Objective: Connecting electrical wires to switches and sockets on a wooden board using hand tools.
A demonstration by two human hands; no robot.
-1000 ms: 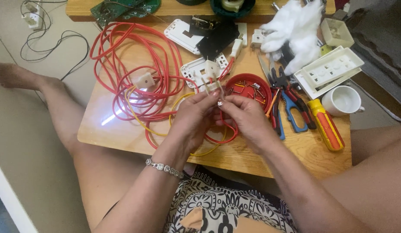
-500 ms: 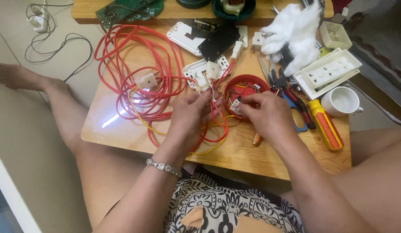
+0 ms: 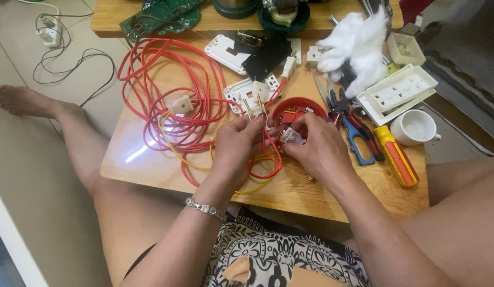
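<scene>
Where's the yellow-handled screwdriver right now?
In the head view the yellow-handled screwdriver lies on the wooden table at its right side, just below the white cup and right of the blue-handled pliers, untouched.

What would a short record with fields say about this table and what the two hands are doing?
Setting: low wooden table, person seated on the floor behind it
Left hand: pinches red wires with bare metal ends
Right hand: holds a small white plug part
Between the hands: round red housing
Left of table: coiled red cable
Right of table: pliers, yellow-and-orange screwdriver, white cup, white socket plate, cotton wad
</scene>
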